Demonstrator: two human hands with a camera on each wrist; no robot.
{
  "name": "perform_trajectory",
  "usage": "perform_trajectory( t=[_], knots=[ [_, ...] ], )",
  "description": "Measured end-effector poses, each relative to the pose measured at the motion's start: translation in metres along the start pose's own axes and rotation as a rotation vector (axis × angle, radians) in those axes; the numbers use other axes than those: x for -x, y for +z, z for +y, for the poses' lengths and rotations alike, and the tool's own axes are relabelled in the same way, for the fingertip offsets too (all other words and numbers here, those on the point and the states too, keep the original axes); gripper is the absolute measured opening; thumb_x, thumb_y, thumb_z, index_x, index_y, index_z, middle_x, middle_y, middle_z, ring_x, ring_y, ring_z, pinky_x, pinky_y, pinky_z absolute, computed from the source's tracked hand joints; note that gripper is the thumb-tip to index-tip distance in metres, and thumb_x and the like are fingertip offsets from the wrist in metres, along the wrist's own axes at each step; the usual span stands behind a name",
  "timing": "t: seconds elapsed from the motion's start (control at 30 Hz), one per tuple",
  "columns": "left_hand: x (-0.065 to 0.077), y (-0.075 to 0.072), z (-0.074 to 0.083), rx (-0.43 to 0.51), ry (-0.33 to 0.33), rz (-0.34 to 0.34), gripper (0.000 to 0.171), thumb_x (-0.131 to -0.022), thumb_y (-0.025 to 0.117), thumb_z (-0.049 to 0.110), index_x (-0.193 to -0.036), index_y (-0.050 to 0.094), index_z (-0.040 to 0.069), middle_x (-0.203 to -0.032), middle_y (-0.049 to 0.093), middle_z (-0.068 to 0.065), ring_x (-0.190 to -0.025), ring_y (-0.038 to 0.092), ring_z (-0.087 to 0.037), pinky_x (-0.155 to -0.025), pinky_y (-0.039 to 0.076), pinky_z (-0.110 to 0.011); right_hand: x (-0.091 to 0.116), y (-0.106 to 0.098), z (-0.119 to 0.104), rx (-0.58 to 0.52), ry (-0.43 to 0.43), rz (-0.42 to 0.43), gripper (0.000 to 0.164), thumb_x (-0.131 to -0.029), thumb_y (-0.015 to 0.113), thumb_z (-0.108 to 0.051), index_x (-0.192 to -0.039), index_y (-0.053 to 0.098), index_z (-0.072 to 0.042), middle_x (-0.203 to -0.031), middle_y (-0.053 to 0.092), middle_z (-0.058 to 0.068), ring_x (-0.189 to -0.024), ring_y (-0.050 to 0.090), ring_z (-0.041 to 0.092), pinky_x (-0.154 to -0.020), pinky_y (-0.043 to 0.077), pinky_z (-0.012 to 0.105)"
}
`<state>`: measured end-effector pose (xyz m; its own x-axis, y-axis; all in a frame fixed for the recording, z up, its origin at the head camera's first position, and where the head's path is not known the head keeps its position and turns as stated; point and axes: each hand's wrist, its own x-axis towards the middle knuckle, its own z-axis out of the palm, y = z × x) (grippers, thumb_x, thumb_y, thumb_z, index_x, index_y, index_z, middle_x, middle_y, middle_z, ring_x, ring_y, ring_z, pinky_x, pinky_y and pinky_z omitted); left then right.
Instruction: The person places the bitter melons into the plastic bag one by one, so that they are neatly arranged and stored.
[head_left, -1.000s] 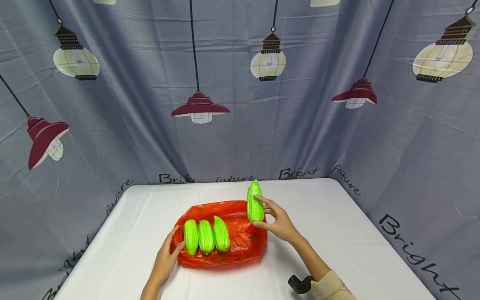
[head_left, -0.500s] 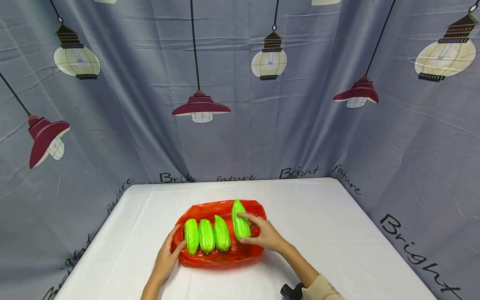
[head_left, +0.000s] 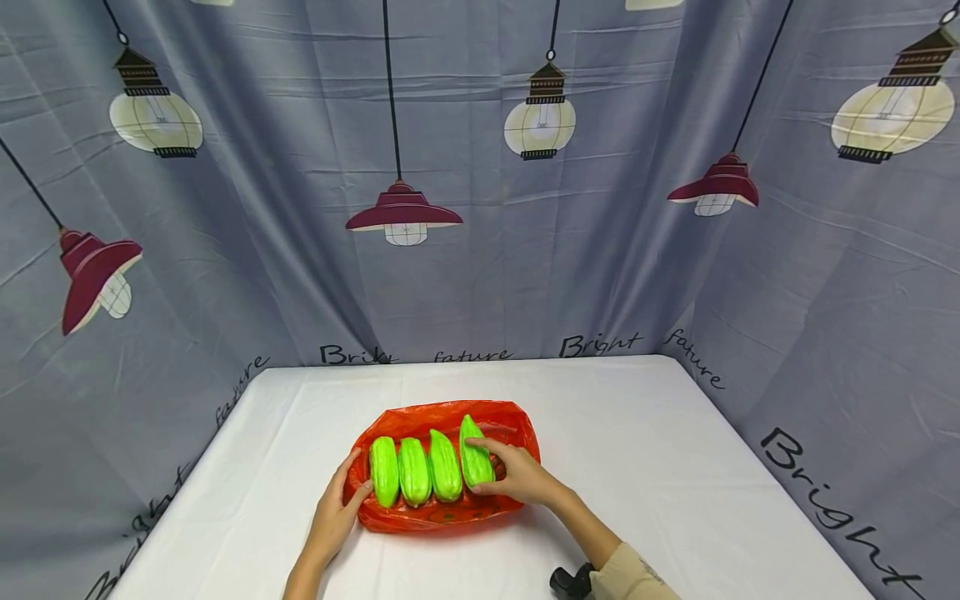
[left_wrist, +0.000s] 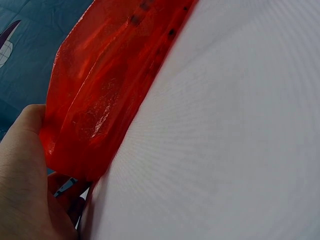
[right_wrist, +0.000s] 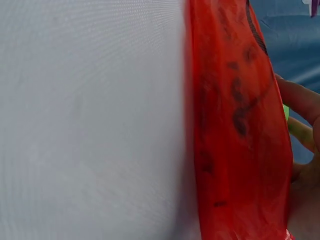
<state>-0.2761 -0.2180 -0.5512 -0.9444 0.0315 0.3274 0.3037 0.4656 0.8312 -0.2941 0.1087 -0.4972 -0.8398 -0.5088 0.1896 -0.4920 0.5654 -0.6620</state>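
A red plastic bag [head_left: 442,520], spread wide at the top, lies on the white table. Inside it, 3 bright green ridged bitter melons [head_left: 415,472] lie side by side from the left. My right hand [head_left: 528,479] pinches another bitter melon [head_left: 478,467] between thumb and fingers, down in the bag just right of that row. At the bag's left side, my left hand [head_left: 332,518] holds the rim. The left wrist view shows the thumb and fingers about the red film [left_wrist: 95,115]. From the right wrist, the bag's wall hides most of the held melon.
White cloth covers the table [head_left: 622,433]. A black device [head_left: 572,582] sits at the right wrist beside the beige sleeve [head_left: 630,575]. Behind the table hangs a grey-blue curtain [head_left: 465,292] printed with lamps.
My right hand has brought its bitter melon from above the bag's right edge leftward and down into the bag, beside the others. The left hand has stayed on the rim.
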Motion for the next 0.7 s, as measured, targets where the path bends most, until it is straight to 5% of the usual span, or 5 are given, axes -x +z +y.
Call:
perform_trajectory(
  t=[0.17, 0.4, 0.7],
  knots=[
    [0.0000, 0.0001, 0.0013, -0.001, -0.002, -0.002, 0.058, -0.092, 0.057, 0.029, -0.143, 0.033, 0.012, -0.144, 0.033, -0.019, -0.130, 0.028, -0.039, -0.103, 0.022, -0.058, -0.0012, 0.0027, 0.0010, 0.012, 0.021, -0.021, 0.070, -0.075, 0.075, -0.040, -0.136, 0.045, -0.024, -0.101, 0.061, 0.000, -0.068, 0.049, 0.013, -0.059, 0.041, 0.022],
    [0.0001, -0.0002, 0.0006, -0.001, -0.006, -0.004, 0.059, -0.092, 0.056, 0.029, -0.143, 0.032, 0.012, -0.144, 0.033, -0.018, -0.130, 0.028, -0.039, -0.103, 0.021, -0.058, -0.0035, 0.0057, 0.0036, 0.012, 0.019, -0.028, 0.069, -0.075, 0.075, -0.038, -0.135, 0.046, -0.020, -0.127, 0.054, 0.006, -0.100, 0.054, 0.016, -0.082, 0.048, 0.034],
    [-0.0001, -0.0003, 0.0011, -0.010, -0.015, -0.009, 0.059, -0.093, 0.056, 0.030, -0.143, 0.032, 0.012, -0.144, 0.033, -0.020, -0.130, 0.028, -0.041, -0.103, 0.022, -0.058, -0.0053, 0.0089, 0.0073, -0.055, 0.026, -0.050, 0.069, -0.076, 0.076, -0.029, -0.136, 0.046, -0.015, -0.121, 0.054, 0.006, -0.073, 0.054, 0.009, -0.066, 0.048, 0.024]
  ],
)
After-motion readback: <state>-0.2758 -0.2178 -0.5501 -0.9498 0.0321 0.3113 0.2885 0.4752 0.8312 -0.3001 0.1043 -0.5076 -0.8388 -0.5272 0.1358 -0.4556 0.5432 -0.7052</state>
